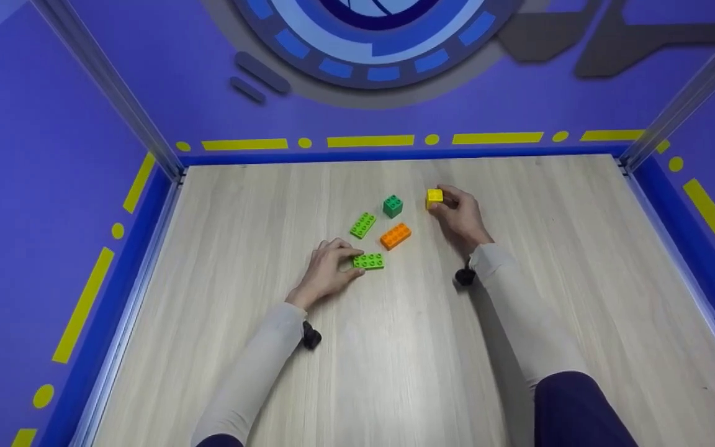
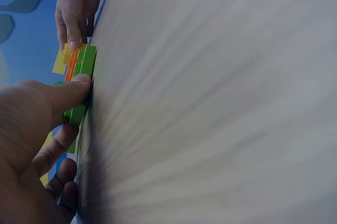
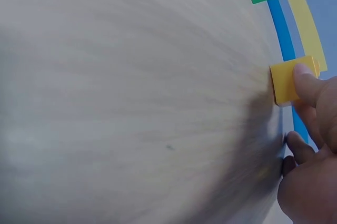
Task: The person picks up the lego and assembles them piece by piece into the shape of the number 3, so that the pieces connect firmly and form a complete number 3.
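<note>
A person's left hand pinches one end of a light green brick between thumb and forefinger, the remaining fingers bent loosely beyond it, while the right hand grips a square yellow brick between thumb and fingers, farther back and to the right. The green brick lies low at the tabletop, studs up, its long side running left to right; whether the yellow one touches the surface cannot be told. Between the two hands sit three more bricks, all well within reach: an orange brick, set at a slant just behind the held green piece; a second light green brick, also slanted, to the orange one's left; and a dark green cube behind both, left of the yellow brick and apart from it. Pale sleeves cover both forearms, with a small black device at the left wrist and a matching black device at the right. All around spreads a wood-grain table, bounded by violet-blue panels, the back panel carrying yellow dashes and dots along its lower edge beneath a large ringed circle
</note>
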The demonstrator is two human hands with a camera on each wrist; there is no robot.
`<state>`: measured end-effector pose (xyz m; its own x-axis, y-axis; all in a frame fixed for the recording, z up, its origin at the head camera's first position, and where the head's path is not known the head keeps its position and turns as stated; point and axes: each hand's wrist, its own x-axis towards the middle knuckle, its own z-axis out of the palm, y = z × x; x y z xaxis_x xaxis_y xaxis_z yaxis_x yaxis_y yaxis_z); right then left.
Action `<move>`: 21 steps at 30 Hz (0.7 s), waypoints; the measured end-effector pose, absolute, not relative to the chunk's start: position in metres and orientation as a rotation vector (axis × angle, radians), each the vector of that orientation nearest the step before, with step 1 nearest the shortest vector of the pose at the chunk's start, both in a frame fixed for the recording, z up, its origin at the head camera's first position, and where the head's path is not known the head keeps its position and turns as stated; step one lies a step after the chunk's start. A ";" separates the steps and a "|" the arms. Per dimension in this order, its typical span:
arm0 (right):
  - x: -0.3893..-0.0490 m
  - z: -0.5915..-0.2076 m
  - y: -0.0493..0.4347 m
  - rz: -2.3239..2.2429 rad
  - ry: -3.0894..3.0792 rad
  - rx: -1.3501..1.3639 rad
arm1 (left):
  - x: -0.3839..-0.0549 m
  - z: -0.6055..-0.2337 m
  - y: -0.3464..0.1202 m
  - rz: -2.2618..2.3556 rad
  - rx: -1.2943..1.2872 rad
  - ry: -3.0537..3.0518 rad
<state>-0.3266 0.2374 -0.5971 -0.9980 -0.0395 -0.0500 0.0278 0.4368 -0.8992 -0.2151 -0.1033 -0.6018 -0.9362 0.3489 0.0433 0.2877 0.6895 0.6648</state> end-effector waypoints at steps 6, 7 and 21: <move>-0.326 -0.594 0.236 -1.653 2.651 -0.002 | -0.213 -0.602 -0.103 1.086 0.554 2.796; -0.325 -0.594 0.236 -1.660 2.654 0.002 | -0.213 -0.602 -0.102 1.085 0.557 2.792; -0.317 -0.594 0.240 -1.678 2.678 -0.020 | -0.207 -0.601 -0.095 1.116 0.589 2.763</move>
